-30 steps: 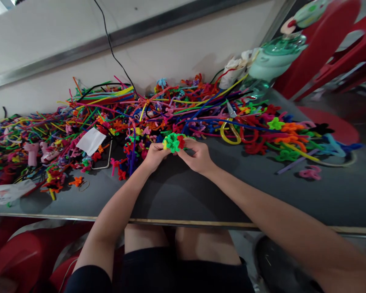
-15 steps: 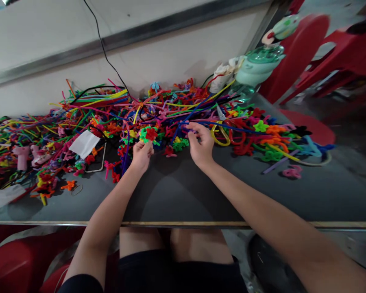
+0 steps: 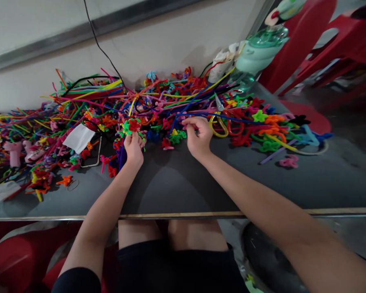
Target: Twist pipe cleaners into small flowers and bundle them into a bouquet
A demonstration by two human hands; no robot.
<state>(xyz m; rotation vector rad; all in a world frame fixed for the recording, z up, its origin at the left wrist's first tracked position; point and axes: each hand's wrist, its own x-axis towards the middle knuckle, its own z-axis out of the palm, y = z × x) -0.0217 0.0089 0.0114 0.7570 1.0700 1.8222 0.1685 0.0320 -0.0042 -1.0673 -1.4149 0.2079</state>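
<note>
My left hand (image 3: 133, 147) is closed around a small bundle of green and red pipe-cleaner flowers (image 3: 131, 126), held just above the grey table (image 3: 183, 187). My right hand (image 3: 198, 136) is closed in a pinch at the near edge of the pile of coloured pipe cleaners (image 3: 158, 101); what its fingers grip is too small to make out. A green and yellow twisted piece (image 3: 177, 136) lies on the table between my hands.
Yellow-handled scissors (image 3: 218, 122) lie just right of my right hand. A white paper slip (image 3: 79, 138) and pink figures (image 3: 21, 150) sit at the left. A green dispenser (image 3: 256, 51) stands at the back right, red plastic chairs (image 3: 338, 40) beyond it.
My hands have parted: the left kept the flower bundle and carried it left, while the right let go and reached forward into the pile, then pinched shut there.
</note>
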